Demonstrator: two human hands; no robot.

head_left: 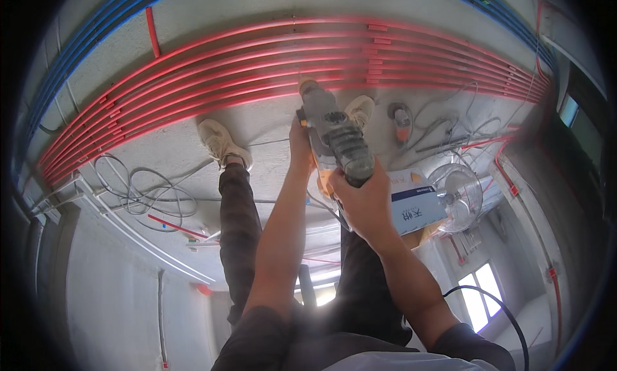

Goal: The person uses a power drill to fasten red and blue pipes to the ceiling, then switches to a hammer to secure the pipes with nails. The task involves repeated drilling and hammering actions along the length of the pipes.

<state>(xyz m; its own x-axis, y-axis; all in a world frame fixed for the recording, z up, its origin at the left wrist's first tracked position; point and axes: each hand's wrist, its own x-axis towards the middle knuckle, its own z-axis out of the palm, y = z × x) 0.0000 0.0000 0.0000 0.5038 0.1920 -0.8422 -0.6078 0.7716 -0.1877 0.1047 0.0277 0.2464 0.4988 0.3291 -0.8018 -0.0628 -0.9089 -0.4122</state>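
Note:
A dusty grey and orange rotary hammer drill (337, 130) is held in front of me, its nose pointing away toward a row of red conduit pipes (257, 53). My right hand (367, 200) is wrapped round its rear grip. Along the tool's left side, nearer the front, my left hand (301, 146) is closed on it, with part of its fingers hidden behind the body. The drill's tip appears over the nearest red pipes. Whether it touches anything I cannot tell.
A second power tool (401, 123) lies on the concrete near my right shoe (360, 109). Loose grey cable (138, 191) coils at left. A blue and white box (414, 207) and a clear-bladed fan (459, 197) stand at right. Blue pipes (83, 53) run farther off.

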